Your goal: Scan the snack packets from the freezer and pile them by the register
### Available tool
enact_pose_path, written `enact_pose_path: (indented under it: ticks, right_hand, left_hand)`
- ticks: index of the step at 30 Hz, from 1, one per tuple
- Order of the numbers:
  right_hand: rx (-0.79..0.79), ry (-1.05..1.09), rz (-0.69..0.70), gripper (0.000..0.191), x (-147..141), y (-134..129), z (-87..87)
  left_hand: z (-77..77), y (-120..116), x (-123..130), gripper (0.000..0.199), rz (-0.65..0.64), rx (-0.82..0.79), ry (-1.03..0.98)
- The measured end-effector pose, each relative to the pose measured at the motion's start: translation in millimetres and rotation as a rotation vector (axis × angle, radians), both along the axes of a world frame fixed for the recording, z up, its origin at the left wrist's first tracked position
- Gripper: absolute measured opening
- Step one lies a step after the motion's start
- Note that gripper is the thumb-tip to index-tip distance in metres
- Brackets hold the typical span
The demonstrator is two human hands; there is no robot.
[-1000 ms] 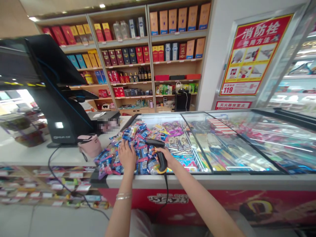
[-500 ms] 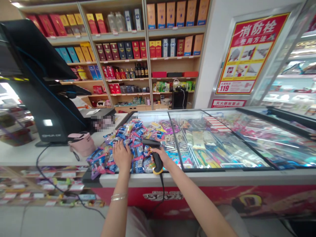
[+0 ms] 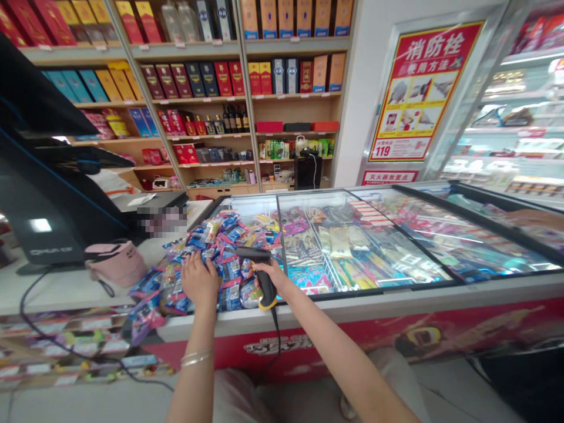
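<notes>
My right hand (image 3: 272, 278) is wrapped round the grip of a black and yellow barcode scanner (image 3: 266, 288). The scanner's head is above the right side of a heap of small blue and pink snack packets (image 3: 229, 267), and its cord hangs down over the freezer's front. On the left part of the same heap rests my left hand (image 3: 200, 281), fingers loosely spread over the packets. Whether any packet lies under its palm is hidden. The heap covers the left end of a chest freezer's glass lid (image 3: 379, 264), and a few packets hang over the front corner.
At the left stand a pink cup bag (image 3: 117, 262) and a black checkout terminal (image 3: 48, 217) on a white counter (image 3: 66, 291). Boxed bottles fill the shelves (image 3: 194, 100) behind. Another person's arm (image 3: 537, 219) appears over the freezer's open right section.
The view has turned rightward, so the scene sits further left. Another person's arm shows more at the right edge. Both my hands keep nearly the same place on the heap.
</notes>
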State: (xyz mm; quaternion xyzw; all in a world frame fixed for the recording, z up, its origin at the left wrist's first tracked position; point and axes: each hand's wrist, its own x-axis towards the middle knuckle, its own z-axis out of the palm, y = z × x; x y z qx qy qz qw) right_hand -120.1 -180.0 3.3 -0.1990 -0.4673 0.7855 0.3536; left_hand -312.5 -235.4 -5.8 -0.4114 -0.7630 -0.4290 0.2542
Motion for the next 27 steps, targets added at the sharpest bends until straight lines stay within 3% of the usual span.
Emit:
enact_pose_path:
  ticks: [16, 27]
  right_hand:
    - [0.011, 0.010, -0.007, 0.029, 3.8, -2.8, 5.2]
    - [0.014, 0.006, -0.011, 0.026, 5.0, -5.6, 8.8]
  left_hand:
    - [-5.1, 3.4, -6.7, 0.053, 0.034, -0.017, 0.055]
    - [-0.1, 0.5, -1.1, 0.051, 0.015, -0.028, 0.013]
